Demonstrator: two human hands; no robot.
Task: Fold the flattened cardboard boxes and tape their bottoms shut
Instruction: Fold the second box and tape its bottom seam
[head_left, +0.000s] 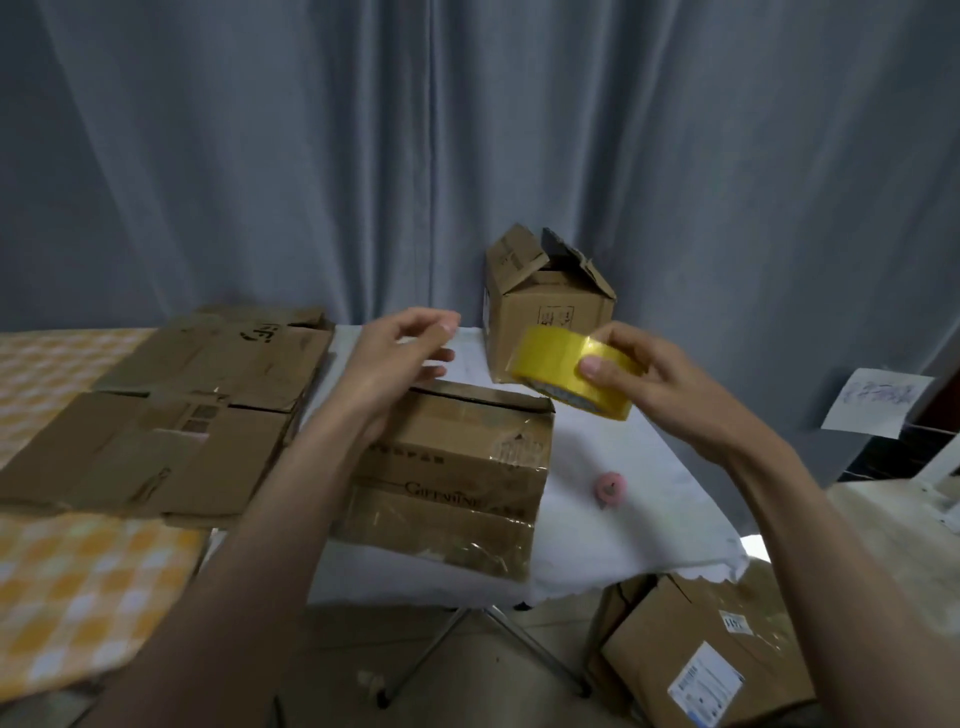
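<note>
Tape roll (574, 371) pinched in right hand (660, 384) at centre frame; left hand (400, 358) hovers loose-fingered above box (447, 483). Tape's end could stick back, escaping those fingers.

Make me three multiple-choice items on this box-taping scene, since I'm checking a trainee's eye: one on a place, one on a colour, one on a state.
1. Where do the flattened boxes lie?
A. Left of the folded box
B. On the floor
C. Atop the far box

2. What colour is the tape roll?
A. Blue
B. Yellow
C. Black

3. How are the top flaps of the far box by the curtain?
A. Taped flat
C. Cut off
B. Standing up, unsealed

Answers:
1 A: they lie beside the folded box, on its left.
2 B: the roll that the right hand grips is yellow; the left hand holds nothing.
3 B: its flaps stand up at angles.
</note>
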